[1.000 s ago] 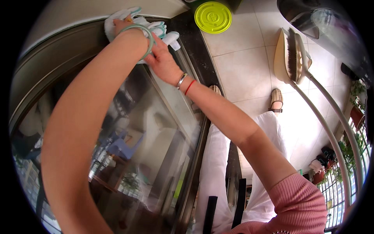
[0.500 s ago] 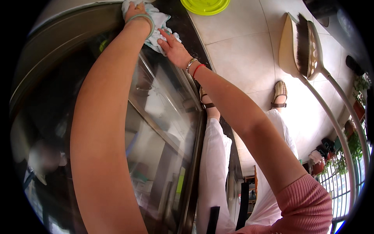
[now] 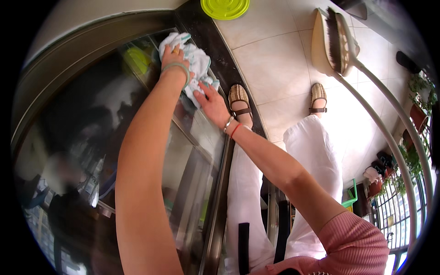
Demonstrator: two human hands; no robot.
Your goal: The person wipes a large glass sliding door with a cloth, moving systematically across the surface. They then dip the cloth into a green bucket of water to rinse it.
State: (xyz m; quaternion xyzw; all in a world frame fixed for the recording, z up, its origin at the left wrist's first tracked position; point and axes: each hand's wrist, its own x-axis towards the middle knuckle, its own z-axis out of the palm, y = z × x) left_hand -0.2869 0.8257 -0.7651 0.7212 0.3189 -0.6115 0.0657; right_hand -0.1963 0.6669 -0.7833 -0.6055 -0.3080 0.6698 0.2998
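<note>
A white cloth (image 3: 198,60) with green-blue edging lies bunched against a glass panel (image 3: 96,119), near its dark metal frame. My left hand (image 3: 175,68), with a pale green bangle at the wrist, grips the cloth and presses it to the glass. Just below, my right hand (image 3: 213,104) reaches the lower edge of the same cloth with its fingers stretched and apart. That wrist has a silver bracelet and a red string. Part of the cloth is hidden under my left fingers.
A dark sill (image 3: 208,36) runs beside the glass. On the tiled floor (image 3: 270,59) are a yellow-green round lid (image 3: 224,7) and a long-handled dustpan (image 3: 321,43) with a broom (image 3: 341,41). My feet stand close by. Potted plants (image 3: 415,156) line the barred window at right.
Both hands and the cloth have moved down along the glass, toward me. The cloth sits lower, away from the top corner. My view has shifted slightly.
</note>
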